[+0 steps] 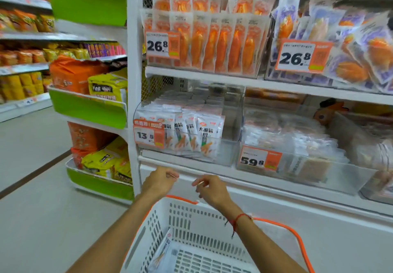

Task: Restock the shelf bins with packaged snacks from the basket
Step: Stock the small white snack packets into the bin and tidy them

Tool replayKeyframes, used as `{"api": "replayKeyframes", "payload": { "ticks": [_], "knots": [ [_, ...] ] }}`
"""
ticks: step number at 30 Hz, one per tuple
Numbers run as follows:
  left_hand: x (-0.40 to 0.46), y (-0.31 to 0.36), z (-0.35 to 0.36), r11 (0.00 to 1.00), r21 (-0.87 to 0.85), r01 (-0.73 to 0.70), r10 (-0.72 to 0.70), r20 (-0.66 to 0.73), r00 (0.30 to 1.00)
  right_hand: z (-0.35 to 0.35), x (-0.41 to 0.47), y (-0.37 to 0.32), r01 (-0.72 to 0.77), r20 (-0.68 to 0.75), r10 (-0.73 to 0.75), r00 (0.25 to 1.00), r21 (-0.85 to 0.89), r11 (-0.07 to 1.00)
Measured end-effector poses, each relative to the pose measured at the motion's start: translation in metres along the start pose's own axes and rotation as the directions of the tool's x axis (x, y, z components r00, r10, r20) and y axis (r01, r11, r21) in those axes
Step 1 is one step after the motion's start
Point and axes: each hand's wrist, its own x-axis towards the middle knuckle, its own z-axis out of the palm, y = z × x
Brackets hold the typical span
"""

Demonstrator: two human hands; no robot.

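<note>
Nothing is held: the left hand [160, 180] and right hand [209, 189] hang loosely curled at lower centre. Below them, one white snack packet [160, 253] remains in the white slotted plastic basket [187, 219]. Above, the clear bin of white packets [192, 136] is judged nearly restocked.

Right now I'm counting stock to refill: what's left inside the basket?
Inside the white basket one white snack packet leans against the left wall. Its floor looks otherwise bare, but the near part is cut off by the frame edge.
</note>
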Motion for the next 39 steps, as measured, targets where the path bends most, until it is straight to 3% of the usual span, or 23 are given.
{"api": "replayKeyframes", "payload": {
  "ticks": [3, 9, 12, 16, 21, 25, 29, 32, 34, 36, 39],
  "knots": [
    [-0.004, -0.048, 0.033, 0.996, -0.019, 0.088, -0.087, 0.055, 0.995, 0.031, -0.005, 0.037, -0.105, 0.186, 0.101, 0.977, 0.012, 0.994],
    [-0.013, -0.132, 0.093, 0.968, 0.131, 0.214, -0.245, 0.311, 0.918, 0.102, -0.009, 0.114, -0.307, 0.376, 0.299, 0.877, -0.041, 0.951],
    [-0.019, -0.165, 0.121, 0.937, 0.275, 0.215, -0.321, 0.434, 0.842, 0.133, -0.010, 0.149, -0.408, 0.483, 0.406, 0.776, -0.107, 0.907],
    [-0.026, -0.194, 0.156, 0.913, 0.317, 0.255, -0.369, 0.382, 0.847, 0.174, -0.008, 0.184, -0.482, 0.591, 0.497, 0.635, -0.200, 0.853],
    [-0.022, -0.186, 0.184, 0.760, 0.625, 0.179, -0.338, 0.144, 0.930, 0.214, 0.002, 0.196, -0.545, 0.526, 0.506, 0.683, -0.093, 0.833],
    [-0.019, -0.188, 0.197, 0.659, 0.748, 0.085, -0.262, 0.123, 0.957, 0.237, 0.004, 0.203, -0.594, 0.381, 0.538, 0.752, 0.036, 0.804],
    [-0.020, -0.193, 0.198, 0.762, 0.640, 0.097, -0.197, 0.087, 0.976, 0.240, 0.008, 0.211, -0.622, 0.356, 0.550, 0.756, 0.129, 0.772],
    [-0.022, -0.191, 0.198, 0.851, 0.497, 0.171, -0.256, 0.108, 0.961, 0.230, 0.008, 0.206, -0.702, 0.409, 0.579, 0.705, 0.283, 0.654],
    [-0.024, -0.186, 0.194, 0.893, 0.383, 0.235, -0.296, 0.108, 0.949, 0.216, 0.009, 0.204, -0.700, 0.382, 0.588, 0.713, 0.358, 0.617],
    [-0.028, -0.179, 0.188, 0.932, 0.216, 0.290, -0.320, 0.119, 0.940, 0.197, 0.008, 0.199, -0.682, 0.350, 0.586, 0.731, 0.398, 0.613],
    [-0.032, -0.159, 0.174, 0.925, -0.056, 0.377, -0.361, 0.182, 0.914, 0.164, 0.000, 0.183, -0.681, 0.433, 0.526, 0.732, 0.424, 0.598]
  ]
}}
